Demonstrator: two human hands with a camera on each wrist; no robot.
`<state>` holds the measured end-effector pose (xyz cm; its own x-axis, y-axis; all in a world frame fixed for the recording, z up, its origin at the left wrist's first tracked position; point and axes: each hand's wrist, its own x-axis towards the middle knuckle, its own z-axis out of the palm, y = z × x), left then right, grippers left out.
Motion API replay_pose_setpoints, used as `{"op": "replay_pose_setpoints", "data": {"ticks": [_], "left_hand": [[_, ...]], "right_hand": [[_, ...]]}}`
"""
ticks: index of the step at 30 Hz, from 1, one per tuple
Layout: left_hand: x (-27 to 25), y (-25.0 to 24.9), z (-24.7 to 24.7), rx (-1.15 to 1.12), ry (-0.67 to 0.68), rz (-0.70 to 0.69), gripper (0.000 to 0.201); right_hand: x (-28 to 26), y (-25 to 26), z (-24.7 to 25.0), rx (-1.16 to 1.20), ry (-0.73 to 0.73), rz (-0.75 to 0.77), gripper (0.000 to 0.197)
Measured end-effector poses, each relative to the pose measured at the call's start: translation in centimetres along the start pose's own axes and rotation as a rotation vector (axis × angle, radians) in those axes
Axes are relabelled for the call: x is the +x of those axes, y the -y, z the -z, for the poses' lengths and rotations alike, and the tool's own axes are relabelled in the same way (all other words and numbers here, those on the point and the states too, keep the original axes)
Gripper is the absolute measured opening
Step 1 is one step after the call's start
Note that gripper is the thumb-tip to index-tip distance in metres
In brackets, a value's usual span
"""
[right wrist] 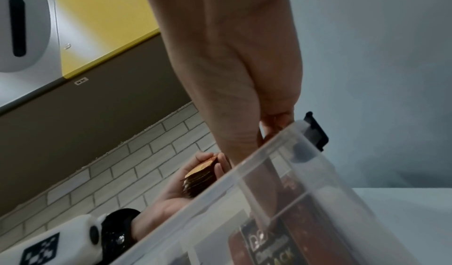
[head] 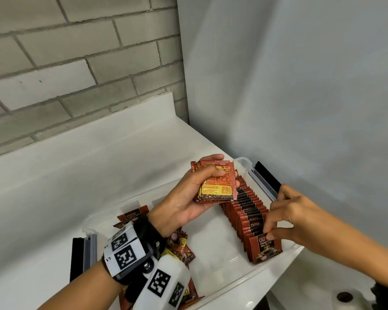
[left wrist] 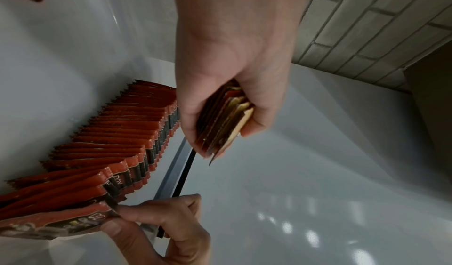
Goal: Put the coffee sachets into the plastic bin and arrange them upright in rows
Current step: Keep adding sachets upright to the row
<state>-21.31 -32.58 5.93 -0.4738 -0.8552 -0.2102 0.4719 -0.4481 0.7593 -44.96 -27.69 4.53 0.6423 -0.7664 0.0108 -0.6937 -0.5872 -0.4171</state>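
Observation:
A clear plastic bin [head: 233, 285] sits on the white counter. Along its right side a long row of red-brown coffee sachets [head: 249, 211] stands upright, leaning slightly. My right hand [head: 270, 231] pinches the top edge of the front sachet [head: 264, 249] of that row; the same pinch [left wrist: 137, 217] shows in the left wrist view. My left hand [head: 208, 173] grips a stack of sachets [head: 217, 191] above the bin's far end, thumb on top. Loose sachets [head: 179, 245] lie in the bin's left part, partly hidden under my left wrist. The bin wall [right wrist: 220, 188] crosses the right wrist view.
Black latches sit at the bin's right rim [head: 268, 175] and left end [head: 76, 258]. A grey brick wall [head: 76, 63] stands behind the counter and a plain white wall [head: 300, 86] to the right. A sink drain [head: 344, 296] lies at the lower right.

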Motion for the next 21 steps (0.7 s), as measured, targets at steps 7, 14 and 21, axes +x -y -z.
{"op": "replay_pose_setpoints", "data": {"ticks": [7, 14, 21], "left_hand": [[0.2, 0.0, 0.3, 0.036, -0.03, 0.004, 0.038], [0.3, 0.1, 0.2, 0.067, -0.011, 0.008, 0.039], [0.1, 0.4, -0.2, 0.091, 0.021, -0.004, 0.045]], "right_hand": [[0.2, -0.1, -0.2, -0.07, 0.046, -0.032, 0.014], [0.4, -0.1, 0.4, -0.001, 0.062, -0.037, 0.027], [1.5, 2.6, 0.8, 0.473, -0.214, -0.277, 0.038]]}}
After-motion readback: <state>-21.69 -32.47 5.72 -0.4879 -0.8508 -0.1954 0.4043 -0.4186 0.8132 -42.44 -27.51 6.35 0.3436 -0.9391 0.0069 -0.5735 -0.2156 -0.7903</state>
